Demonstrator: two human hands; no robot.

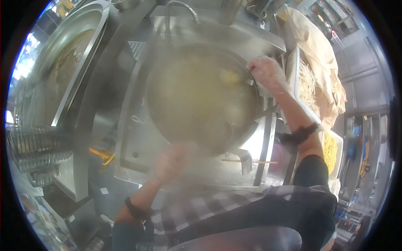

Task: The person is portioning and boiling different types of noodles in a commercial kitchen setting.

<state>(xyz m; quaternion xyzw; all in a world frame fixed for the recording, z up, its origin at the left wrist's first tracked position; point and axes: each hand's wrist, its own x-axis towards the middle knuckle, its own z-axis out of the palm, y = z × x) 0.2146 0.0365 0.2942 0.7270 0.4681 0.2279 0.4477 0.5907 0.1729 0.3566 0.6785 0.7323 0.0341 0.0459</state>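
A large round metal pot of cloudy, steaming liquid is set in a steel cooking counter. Through the steam, a yellow clump, perhaps noodles, shows near the pot's right side. My right hand is curled at the pot's upper right rim; what lies inside its fingers is hidden. Closer to my body, my left hand hovers by the pot's front edge, blurred by steam, so its grip is unclear. A thin wooden stick crosses a bent metal handle at the front right.
To the right stand a bin of pale noodles, partly under tan cloth, and a bin of yellow noodles. A curved faucet rises behind the pot. At left are a large steel basin and a wire basket.
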